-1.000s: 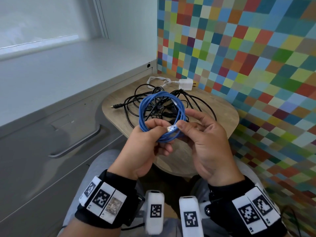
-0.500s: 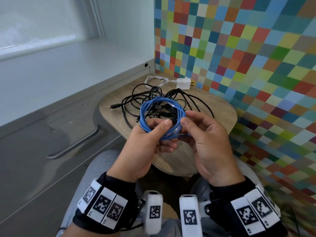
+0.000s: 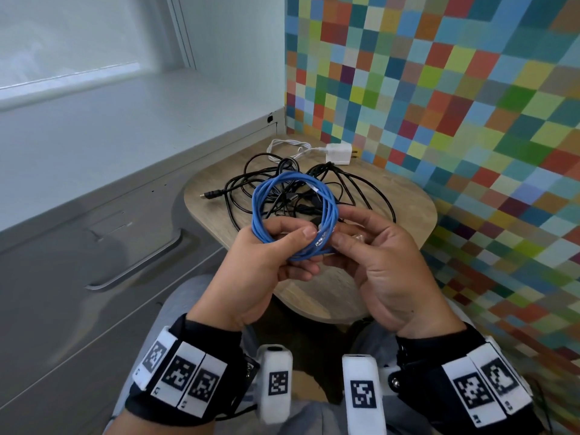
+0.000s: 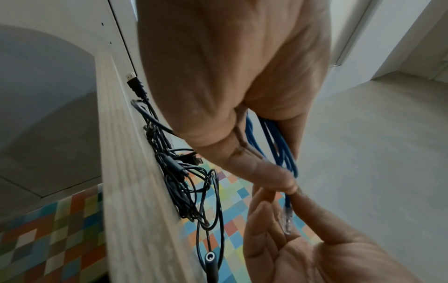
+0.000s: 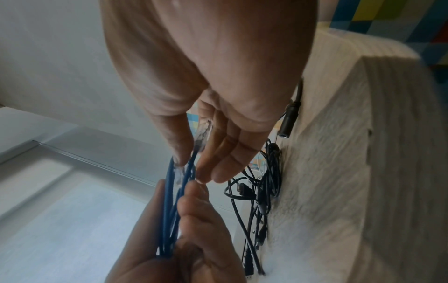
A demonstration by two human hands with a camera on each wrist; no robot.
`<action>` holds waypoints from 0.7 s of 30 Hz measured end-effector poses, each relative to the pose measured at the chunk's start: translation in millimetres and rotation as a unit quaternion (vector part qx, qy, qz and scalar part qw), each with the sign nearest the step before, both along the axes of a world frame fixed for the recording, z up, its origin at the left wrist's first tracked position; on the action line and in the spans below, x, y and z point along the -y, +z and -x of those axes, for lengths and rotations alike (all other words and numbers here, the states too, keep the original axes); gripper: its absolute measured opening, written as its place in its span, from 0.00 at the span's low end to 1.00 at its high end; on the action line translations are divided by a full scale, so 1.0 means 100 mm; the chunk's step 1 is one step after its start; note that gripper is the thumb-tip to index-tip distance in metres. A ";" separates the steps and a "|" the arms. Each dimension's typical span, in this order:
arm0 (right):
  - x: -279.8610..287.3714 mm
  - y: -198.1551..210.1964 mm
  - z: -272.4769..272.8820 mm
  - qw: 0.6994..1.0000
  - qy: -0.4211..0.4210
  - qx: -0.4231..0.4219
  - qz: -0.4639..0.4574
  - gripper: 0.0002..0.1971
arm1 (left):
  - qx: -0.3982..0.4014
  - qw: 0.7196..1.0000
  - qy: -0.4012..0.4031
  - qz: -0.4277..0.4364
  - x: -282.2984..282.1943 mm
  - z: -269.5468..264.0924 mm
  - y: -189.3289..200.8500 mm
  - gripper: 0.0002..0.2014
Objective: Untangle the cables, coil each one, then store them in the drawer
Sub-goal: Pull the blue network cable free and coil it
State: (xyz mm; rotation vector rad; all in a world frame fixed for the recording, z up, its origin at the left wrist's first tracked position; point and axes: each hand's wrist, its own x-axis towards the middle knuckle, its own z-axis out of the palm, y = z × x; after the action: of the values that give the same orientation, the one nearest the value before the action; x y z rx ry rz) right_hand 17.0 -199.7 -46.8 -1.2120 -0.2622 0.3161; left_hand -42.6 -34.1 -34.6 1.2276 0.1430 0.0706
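Observation:
A blue cable [image 3: 293, 175], wound into a coil, is held up over the round wooden table [image 3: 408, 196]. My left hand [image 3: 292, 246] grips the bottom of the coil, thumb laid across the strands [image 5: 169, 201]. My right hand [image 3: 340, 229] pinches the cable's loose end beside the coil, and its clear plug [image 5: 203, 132] lies along the fingers. A second clear plug [image 5: 178, 172] rests against the strands. A tangle of black cables [image 3: 314, 196] lies on the table behind the coil. The grey drawer front [image 3: 78, 246] stands at the left, closed.
A white charger [image 3: 339, 153] with its white cord [image 3: 282, 146] lies at the table's far edge by the chequered wall [image 3: 439, 89]. A black plug [image 3: 213, 193] sticks out left of the tangle. A white ledge [image 3: 125, 120] runs above the drawer.
The loose plug end has gone from the front of the coil to its right side, into my right hand's fingers. My left thumb has stretched out across the strands.

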 end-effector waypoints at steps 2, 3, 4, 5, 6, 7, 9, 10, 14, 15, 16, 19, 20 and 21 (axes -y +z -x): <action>0.02 0.02 -0.01 1.000 0.019 0.000 0.006 0.25 | 0.000 1.000 -0.008 0.008 -0.01 0.01 0.01 0.17; 0.03 0.03 -0.01 1.000 0.029 -0.002 0.004 0.26 | 0.000 1.000 -0.011 0.012 -0.01 0.01 0.01 0.17; 0.04 0.04 -0.01 0.999 0.037 -0.004 0.001 0.26 | -0.001 1.000 -0.014 0.017 -0.01 0.01 0.01 0.18; 0.05 0.04 -0.02 0.999 0.044 -0.004 -0.002 0.26 | -0.002 1.000 -0.017 0.024 0.00 0.02 0.01 0.19; 0.06 0.05 -0.02 0.999 0.051 -0.002 -0.005 0.25 | -0.002 0.999 -0.021 0.032 0.01 0.02 0.01 0.19; 0.07 0.05 -0.02 0.998 0.057 0.001 -0.007 0.24 | -0.001 0.999 -0.028 0.038 0.01 0.02 0.00 0.19; 0.05 0.04 -0.01 0.999 0.040 0.018 0.004 0.19 | 0.003 0.998 -0.041 0.042 0.02 0.03 0.00 0.19; 0.03 0.02 0.00 0.999 0.015 0.031 0.016 0.15 | 0.004 0.998 -0.043 0.038 0.04 0.03 0.00 0.20; -0.03 -0.01 0.03 0.997 -0.043 0.050 0.039 0.14 | 0.010 0.999 -0.034 0.014 0.12 0.02 0.01 0.25; -0.03 0.00 0.03 0.998 -0.038 0.046 0.036 0.14 | 0.011 1.000 -0.025 0.013 0.12 0.01 0.01 0.24; -0.03 0.01 0.03 0.998 -0.030 0.043 0.036 0.13 | 0.010 1.000 -0.014 0.014 0.12 0.01 0.01 0.24; -0.02 0.04 0.03 0.999 -0.002 0.028 0.037 0.11 | 0.000 1.000 0.025 0.018 0.08 -0.01 0.00 0.15; -0.01 0.04 0.03 0.999 0.003 0.022 0.035 0.12 | -0.003 0.999 0.036 0.014 0.07 -0.02 -0.01 0.11; -0.01 0.04 0.04 0.999 0.007 0.018 0.036 0.13 | -0.004 0.999 0.046 0.004 0.06 -0.02 -0.01 0.07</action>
State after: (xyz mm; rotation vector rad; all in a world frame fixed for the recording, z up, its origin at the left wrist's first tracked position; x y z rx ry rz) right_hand 13.5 -198.9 -42.6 -1.2873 -0.2932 0.3181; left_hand -40.6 -39.9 -35.6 1.2138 0.2068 0.1447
